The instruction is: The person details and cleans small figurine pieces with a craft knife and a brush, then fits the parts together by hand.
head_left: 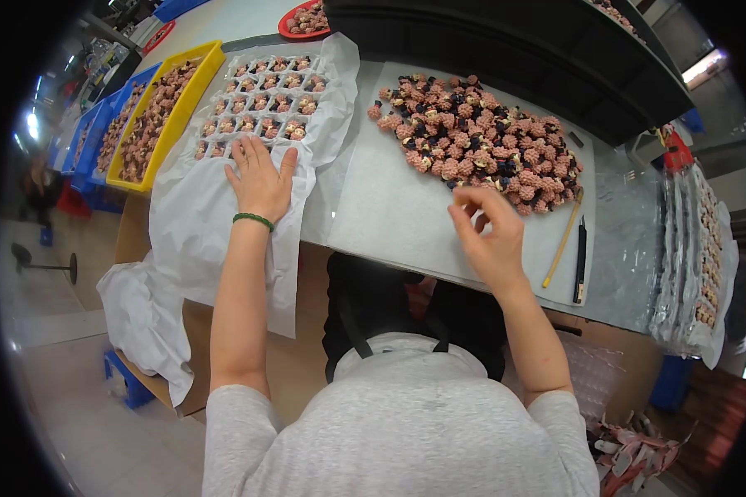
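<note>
My left hand (pixel 261 180), with a green bracelet on its wrist, lies flat with fingers spread on white tissue paper (pixel 215 199). Its fingertips reach the near edge of a white compartment tray (pixel 261 95), whose cells hold small pink, cream and dark figurines. My right hand (pixel 491 236) is over the white sheet (pixel 389 207), at the near edge of a big heap of loose pink and dark figurines (pixel 489 141). Its fingers are curled, with thumb and forefinger close together. Whether something small sits between these fingertips I cannot make out.
Yellow (pixel 203 66) and blue (pixel 99 137) bins of figurines stand at the left. A yellow stick (pixel 562 240) and a black pen-like tool (pixel 580 261) lie right of the heap. A black shelf (pixel 514 58) rises behind. Stacked filled trays (pixel 696 248) stand at far right.
</note>
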Demonstrator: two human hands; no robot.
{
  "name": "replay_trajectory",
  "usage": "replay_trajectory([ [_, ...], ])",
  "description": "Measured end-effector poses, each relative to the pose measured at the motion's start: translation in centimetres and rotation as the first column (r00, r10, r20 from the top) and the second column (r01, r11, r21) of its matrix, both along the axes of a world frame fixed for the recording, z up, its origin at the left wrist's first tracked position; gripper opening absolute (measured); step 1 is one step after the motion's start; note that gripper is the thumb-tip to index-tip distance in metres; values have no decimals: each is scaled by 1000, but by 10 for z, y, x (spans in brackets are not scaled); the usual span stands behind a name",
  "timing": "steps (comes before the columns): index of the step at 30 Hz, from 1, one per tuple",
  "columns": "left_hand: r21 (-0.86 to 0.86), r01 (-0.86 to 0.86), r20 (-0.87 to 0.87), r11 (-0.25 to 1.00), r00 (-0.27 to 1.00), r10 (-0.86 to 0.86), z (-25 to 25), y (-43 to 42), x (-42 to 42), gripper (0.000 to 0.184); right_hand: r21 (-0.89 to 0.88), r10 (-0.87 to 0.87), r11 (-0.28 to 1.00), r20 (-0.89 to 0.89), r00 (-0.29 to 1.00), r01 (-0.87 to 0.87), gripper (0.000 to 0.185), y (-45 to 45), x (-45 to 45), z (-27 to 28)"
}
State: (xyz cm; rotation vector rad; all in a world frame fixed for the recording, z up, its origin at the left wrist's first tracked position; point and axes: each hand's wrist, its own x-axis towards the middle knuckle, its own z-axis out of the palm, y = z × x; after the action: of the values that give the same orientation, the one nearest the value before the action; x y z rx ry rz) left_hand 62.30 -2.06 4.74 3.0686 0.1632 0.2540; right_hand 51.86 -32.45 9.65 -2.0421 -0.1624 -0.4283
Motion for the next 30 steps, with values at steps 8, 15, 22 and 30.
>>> replay_trajectory([
  [8,-320,419,434,850,862,-262,74,-49,-48,47,-577,-245,740,247,938,345,27,-15,69,20],
  [15,-932,340,286,124,902,-323,73,-103,-90,30,-507,-138,795,383,913,333,16,-15,58,18],
  [22,-854,-245,-1,-459,883,-469,44,-142,-92,28,-438,216,898,493,843,26,27,3,-5,9],
  [30,-830,-324,-28,-453,837,-547,31,-149,-95,29,246,-48,969,89,995,24,52,0,-37,-30],
])
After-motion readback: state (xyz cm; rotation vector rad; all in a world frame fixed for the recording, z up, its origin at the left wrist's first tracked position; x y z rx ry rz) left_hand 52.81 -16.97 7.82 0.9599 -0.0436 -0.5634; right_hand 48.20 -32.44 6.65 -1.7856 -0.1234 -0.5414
